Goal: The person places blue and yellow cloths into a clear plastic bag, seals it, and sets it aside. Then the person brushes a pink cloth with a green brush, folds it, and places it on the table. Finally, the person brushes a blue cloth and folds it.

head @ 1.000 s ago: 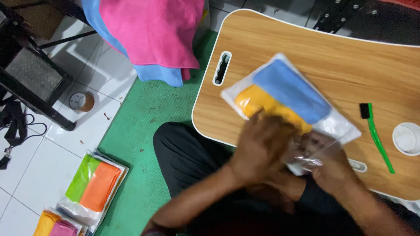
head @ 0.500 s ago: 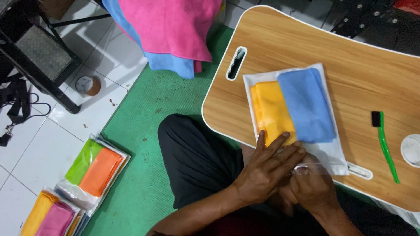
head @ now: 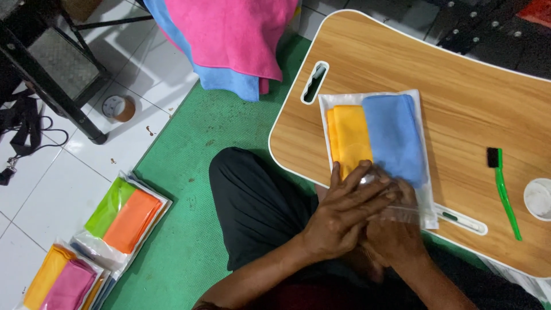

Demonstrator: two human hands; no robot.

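Sealed clear packs of green and orange cloths [head: 123,215] lie stacked on the floor. On the wooden desk [head: 470,97], the left hand [head: 338,215] spreads its fingers flat, pinning the clear plastic bag of yellow and blue cloths [head: 376,138]; the right hand [head: 393,232] pinches its open flap, apparently to seal it.

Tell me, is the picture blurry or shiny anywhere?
Head view: mostly sharp and evenly lit; the clear bag glints a little near the left hand and right hand; the wooden table has a soft sheen; the top right corner is dark.
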